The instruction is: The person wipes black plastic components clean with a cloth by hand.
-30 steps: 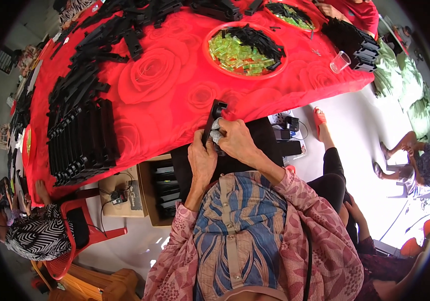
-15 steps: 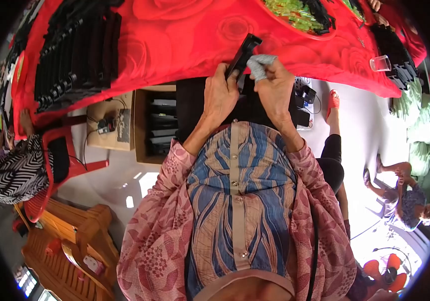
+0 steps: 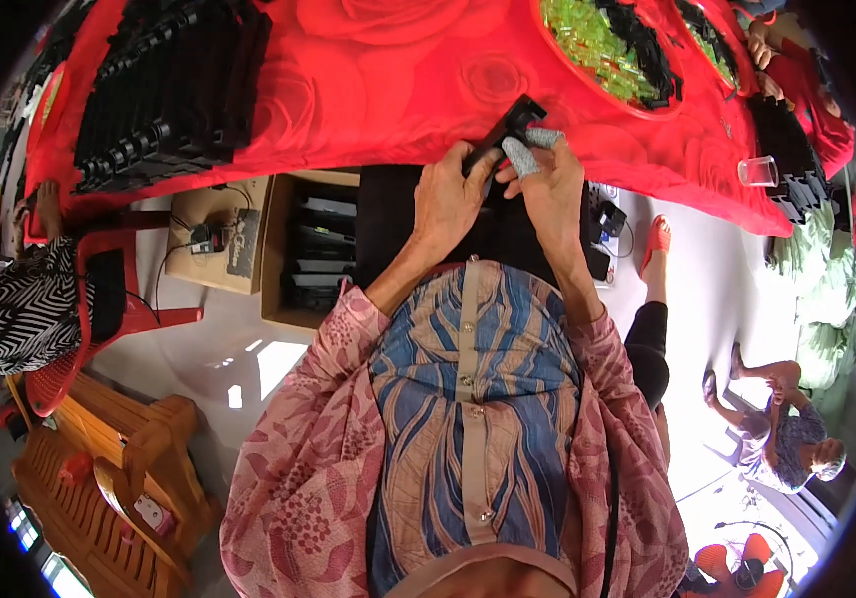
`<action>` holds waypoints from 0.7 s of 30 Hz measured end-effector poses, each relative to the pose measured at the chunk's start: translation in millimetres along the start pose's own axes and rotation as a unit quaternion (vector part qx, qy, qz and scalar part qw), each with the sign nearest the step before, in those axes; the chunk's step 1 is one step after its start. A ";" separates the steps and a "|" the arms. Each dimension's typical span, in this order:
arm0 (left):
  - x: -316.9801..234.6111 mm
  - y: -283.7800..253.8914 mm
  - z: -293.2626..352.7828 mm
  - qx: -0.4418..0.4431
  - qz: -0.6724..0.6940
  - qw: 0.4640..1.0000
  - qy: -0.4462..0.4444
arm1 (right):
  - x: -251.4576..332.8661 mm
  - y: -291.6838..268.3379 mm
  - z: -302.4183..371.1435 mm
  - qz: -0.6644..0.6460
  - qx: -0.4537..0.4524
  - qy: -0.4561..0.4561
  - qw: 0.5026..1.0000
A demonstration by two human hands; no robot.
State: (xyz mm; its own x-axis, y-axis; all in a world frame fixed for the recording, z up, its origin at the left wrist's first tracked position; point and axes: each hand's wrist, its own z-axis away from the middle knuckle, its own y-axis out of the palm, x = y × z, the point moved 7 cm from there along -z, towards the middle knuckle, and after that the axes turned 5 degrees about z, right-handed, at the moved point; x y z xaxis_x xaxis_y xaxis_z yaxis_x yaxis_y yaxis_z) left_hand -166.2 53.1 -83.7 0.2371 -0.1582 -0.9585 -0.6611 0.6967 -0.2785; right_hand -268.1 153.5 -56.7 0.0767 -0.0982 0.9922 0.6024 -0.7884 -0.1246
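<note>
A long, narrow black plastic part (image 3: 504, 128) is held slantwise above the near edge of the red-covered table, its hooked end pointing up and right. My left hand (image 3: 443, 206) is closed round its lower end, thumb on top. My right hand (image 3: 555, 194) is at the part's right side. Grey wrappings cover its thumb and forefinger, whose tips press against the part near the hooked end. The other right fingers curl below, partly hidden. Whether a small piece sits between the right fingertips cannot be made out.
Stacked black plastic parts (image 3: 173, 100) stand on the table's left. At the right are a tray of yellow-green pieces (image 3: 587, 55) and a clear cup (image 3: 758, 171). An open cardboard box (image 3: 270, 254) sits below the table. Other people sit at the left, far right and lower right.
The right thumb and forefinger have spread and shifted against the part, where they were pinched together beside it. The part tilts further right. The view has shifted slightly.
</note>
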 end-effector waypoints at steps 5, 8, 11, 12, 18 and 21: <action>-5.3 -2.0 -2.2 0.001 0.019 1.000 -0.012 | 2.5 7.4 1.6 0.011 -0.015 -0.041 0.999; -0.6 0.6 -5.5 0.018 0.025 0.999 -0.040 | -1.7 9.6 1.6 0.033 -0.041 -0.058 0.997; -1.8 0.9 -7.3 0.011 0.013 0.999 -0.051 | -1.6 11.6 1.9 0.052 -0.073 -0.083 0.992; -4.0 0.6 -7.0 0.014 0.013 0.999 -0.045 | 4.0 12.4 3.9 0.081 -0.084 -0.120 0.986; 7.2 4.2 -7.3 0.017 -0.007 0.999 -0.031 | 3.8 10.2 5.6 0.059 -0.076 -0.051 0.994; 9.8 7.9 -6.8 0.033 0.062 0.997 -0.032 | 4.1 6.8 5.0 0.013 -0.045 -0.034 0.998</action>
State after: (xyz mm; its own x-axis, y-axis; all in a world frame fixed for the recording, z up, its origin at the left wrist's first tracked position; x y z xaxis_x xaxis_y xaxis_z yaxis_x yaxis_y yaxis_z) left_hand -174.0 52.4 -95.7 0.2027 -0.0238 -0.9790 -0.6409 0.7527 -0.1510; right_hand -259.8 150.7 -53.5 0.1467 -0.0805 0.9859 0.5259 -0.8378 -0.1466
